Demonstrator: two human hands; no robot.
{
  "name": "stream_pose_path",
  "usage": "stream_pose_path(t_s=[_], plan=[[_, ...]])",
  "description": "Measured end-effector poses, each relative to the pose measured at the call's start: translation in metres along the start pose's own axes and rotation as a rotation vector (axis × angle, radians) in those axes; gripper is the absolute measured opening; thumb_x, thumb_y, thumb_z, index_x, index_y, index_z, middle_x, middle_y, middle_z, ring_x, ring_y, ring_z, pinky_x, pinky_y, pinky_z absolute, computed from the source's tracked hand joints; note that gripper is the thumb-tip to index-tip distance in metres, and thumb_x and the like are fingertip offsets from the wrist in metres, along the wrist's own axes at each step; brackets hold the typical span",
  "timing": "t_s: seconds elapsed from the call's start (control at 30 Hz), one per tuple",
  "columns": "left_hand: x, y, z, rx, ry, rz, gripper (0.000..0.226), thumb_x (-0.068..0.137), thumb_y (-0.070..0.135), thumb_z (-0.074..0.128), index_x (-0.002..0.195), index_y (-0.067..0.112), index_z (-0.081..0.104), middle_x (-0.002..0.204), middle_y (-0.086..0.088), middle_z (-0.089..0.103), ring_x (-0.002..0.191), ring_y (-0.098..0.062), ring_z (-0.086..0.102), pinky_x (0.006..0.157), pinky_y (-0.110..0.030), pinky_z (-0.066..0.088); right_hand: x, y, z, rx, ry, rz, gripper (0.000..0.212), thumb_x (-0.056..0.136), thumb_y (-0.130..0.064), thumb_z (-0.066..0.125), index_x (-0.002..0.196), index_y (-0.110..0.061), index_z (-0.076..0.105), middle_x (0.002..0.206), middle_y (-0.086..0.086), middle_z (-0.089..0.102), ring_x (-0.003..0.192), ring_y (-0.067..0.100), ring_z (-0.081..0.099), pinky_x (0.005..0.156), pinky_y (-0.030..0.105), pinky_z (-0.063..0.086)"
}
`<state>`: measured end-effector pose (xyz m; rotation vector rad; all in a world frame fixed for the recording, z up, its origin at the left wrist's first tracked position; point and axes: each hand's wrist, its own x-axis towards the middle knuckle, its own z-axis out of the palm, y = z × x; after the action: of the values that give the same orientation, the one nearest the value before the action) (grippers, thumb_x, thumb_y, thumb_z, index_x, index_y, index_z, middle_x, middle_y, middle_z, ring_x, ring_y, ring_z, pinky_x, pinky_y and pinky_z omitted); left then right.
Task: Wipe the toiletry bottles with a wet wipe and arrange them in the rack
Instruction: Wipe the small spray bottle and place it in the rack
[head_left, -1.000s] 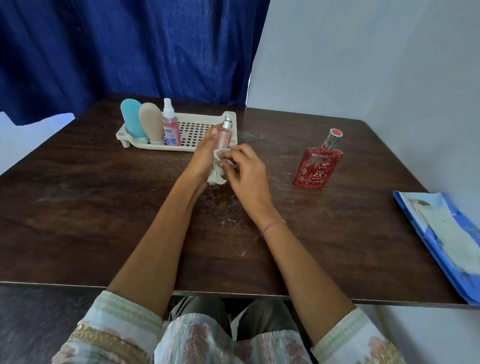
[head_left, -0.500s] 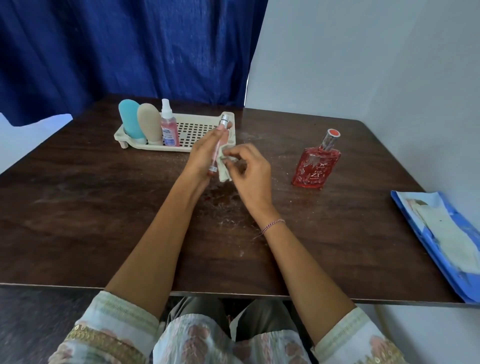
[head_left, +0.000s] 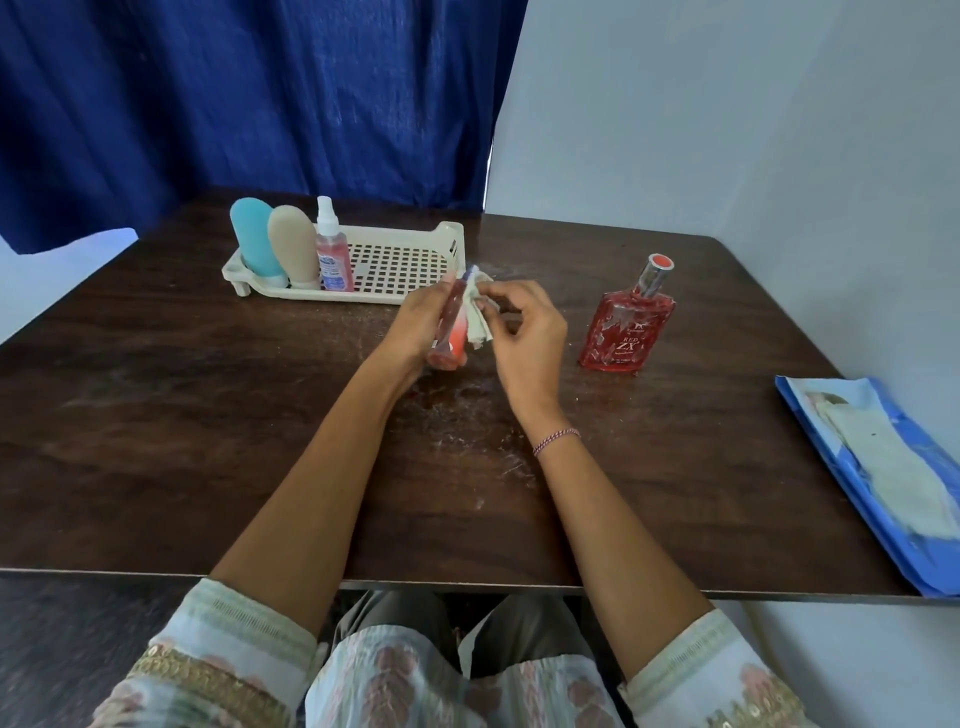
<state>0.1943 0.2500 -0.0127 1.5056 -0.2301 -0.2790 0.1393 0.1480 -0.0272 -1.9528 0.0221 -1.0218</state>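
Between the two hands, just above the table (head_left: 208, 415), a slim pink bottle (head_left: 452, 325) is being rubbed down. The left hand (head_left: 415, 322) has its fingers curled round the bottle's body. The right hand (head_left: 527, 332) pinches a crumpled wet wipe (head_left: 479, 322) against the bottle's right flank, its other fingers loosely bent.

The bottle is tilted, with its base low by the left palm and its cap pointing up and away towards the near right corner of the rack (head_left: 374, 297). That corner lies just beyond the left fingertips. The open stretch of grid runs off to the left of it, as far as the clear spray bottle (head_left: 332, 254), which stands beside the beige bottle (head_left: 292, 244) and the blue bottle (head_left: 254, 236).

I'd judge the left hand the nearer one for setting the bottle in. It would need to be brought upright first.

The red perfume bottle (head_left: 626, 332) stands on the table to the right of the right hand, apparently not yet wiped.
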Motion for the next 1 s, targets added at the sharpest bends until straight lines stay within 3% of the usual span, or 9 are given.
stream_pose_path(t_s=[0.03, 0.1, 0.17, 0.27, 0.4, 0.63, 0.83, 1.0], plan=[[0.001, -0.001, 0.000, -0.021, 0.013, 0.011, 0.031, 0.102, 0.035, 0.036, 0.092, 0.021, 0.062, 0.086, 0.000, 0.065, 0.078, -0.014, 0.063, 0.070, -0.032, 0.049, -0.002, 0.000, 0.000, 0.007, -0.026, -0.002, 0.018, 0.082, -0.002, 0.068, 0.098, -0.008, 0.071, 0.097, 0.001, 0.065, 0.086, 0.004, 0.060, 0.074, 0.010, 0.050], [0.005, -0.003, -0.003, -0.067, 0.065, 0.018, 0.033, 0.103, 0.034, 0.035, 0.095, 0.019, 0.063, 0.093, -0.007, 0.068, 0.089, -0.021, 0.066, 0.081, -0.037, 0.053, -0.004, 0.000, 0.000, 0.033, -0.099, -0.009, 0.018, 0.082, -0.002, 0.068, 0.098, -0.008, 0.072, 0.098, 0.001, 0.064, 0.088, 0.007, 0.061, 0.075, 0.012, 0.051], [0.008, -0.001, -0.011, -0.123, 0.130, 0.015, 0.036, 0.102, 0.039, 0.034, 0.099, 0.018, 0.063, 0.099, -0.009, 0.068, 0.094, -0.022, 0.066, 0.090, -0.039, 0.053, -0.008, -0.002, 0.004, 0.073, -0.188, -0.035, 0.019, 0.082, -0.002, 0.068, 0.100, -0.009, 0.072, 0.100, 0.002, 0.064, 0.092, 0.010, 0.062, 0.080, 0.021, 0.054], [0.012, 0.001, -0.021, -0.397, 0.212, -0.057, 0.031, 0.096, 0.047, 0.045, 0.105, 0.020, 0.059, 0.106, -0.008, 0.069, 0.096, -0.022, 0.068, 0.090, -0.040, 0.054, -0.012, -0.009, 0.011, 0.138, -0.282, -0.083, 0.022, 0.083, -0.002, 0.066, 0.103, -0.009, 0.071, 0.103, 0.004, 0.061, 0.102, 0.013, 0.059, 0.083, 0.031, 0.055], [0.012, -0.002, -0.027, -0.611, 0.223, -0.133, 0.041, 0.090, 0.042, 0.058, 0.119, 0.013, 0.057, 0.108, -0.012, 0.071, 0.095, -0.026, 0.070, 0.090, -0.044, 0.055, -0.013, -0.014, 0.014, 0.178, -0.364, -0.116, 0.031, 0.078, 0.004, 0.070, 0.108, -0.004, 0.068, 0.109, 0.008, 0.056, 0.106, 0.018, 0.058, 0.082, 0.026, 0.056], [0.015, -0.007, -0.011, -0.631, 0.259, -0.124, 0.017, 0.096, 0.037, 0.051, 0.101, 0.023, 0.058, 0.110, -0.009, 0.070, 0.100, -0.025, 0.068, 0.093, -0.045, 0.053, -0.014, -0.014, 0.015, 0.087, -0.251, -0.113, 0.027, 0.070, 0.003, 0.075, 0.092, -0.005, 0.061, 0.101, 0.005, 0.056, 0.098, 0.008, 0.056, 0.075, 0.010, 0.047], [0.018, -0.017, -0.006, -0.698, 0.279, -0.083, 0.038, 0.096, 0.043, 0.048, 0.123, 0.017, 0.054, 0.115, -0.010, 0.068, 0.104, -0.026, 0.067, 0.096, -0.046, 0.051, -0.014, -0.011, 0.013, 0.059, -0.192, -0.083, 0.021, 0.074, -0.001, 0.073, 0.093, -0.005, 0.065, 0.099, 0.003, 0.062, 0.095, 0.005, 0.057, 0.080, 0.020, 0.052], [0.016, -0.013, -0.010, -0.804, 0.292, -0.119, 0.037, 0.098, 0.037, 0.047, 0.128, 0.016, 0.051, 0.112, -0.011, 0.069, 0.100, -0.025, 0.068, 0.082, -0.039, 0.057, -0.014, -0.010, 0.015, 0.022, -0.206, -0.092, 0.020, 0.077, 0.003, 0.070, 0.096, -0.004, 0.069, 0.101, 0.006, 0.065, 0.094, 0.007, 0.059, 0.080, 0.016, 0.052]])
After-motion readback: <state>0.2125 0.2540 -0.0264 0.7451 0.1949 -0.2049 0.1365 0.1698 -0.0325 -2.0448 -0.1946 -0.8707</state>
